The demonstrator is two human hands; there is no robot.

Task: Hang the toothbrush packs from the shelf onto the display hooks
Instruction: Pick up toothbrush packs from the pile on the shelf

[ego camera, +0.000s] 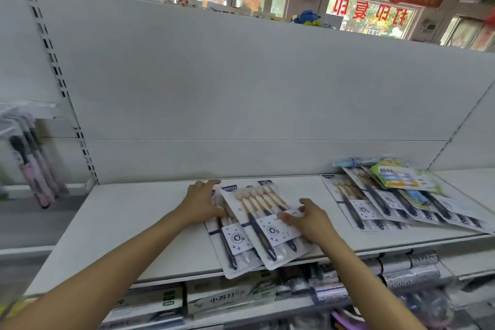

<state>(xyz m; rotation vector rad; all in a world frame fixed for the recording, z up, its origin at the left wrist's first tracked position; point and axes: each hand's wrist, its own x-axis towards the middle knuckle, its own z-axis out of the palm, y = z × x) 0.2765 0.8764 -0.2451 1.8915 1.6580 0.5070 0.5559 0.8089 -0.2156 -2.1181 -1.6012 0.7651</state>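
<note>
Two flat toothbrush packs lie overlapped on the white shelf [128,225] in front of me. The top pack [261,211] shows several navy-and-cream brushes; the lower pack [233,246] sticks out over the shelf's front edge. My left hand [202,202] rests on the packs' left edge with fingers spread. My right hand [308,220] lies over the top pack's right side, fingers loosely bent, thumb on its label. Display hooks [16,115] with hanging toothbrush packs [34,163] sit in the bay at far left.
A fanned pile of more toothbrush packs [380,203] and a green-edged pack [401,177] lies at the shelf's right. Toothpaste boxes [230,297] fill the shelf below. A plain white back panel [241,88] rises behind, with a slotted upright [53,61] at left.
</note>
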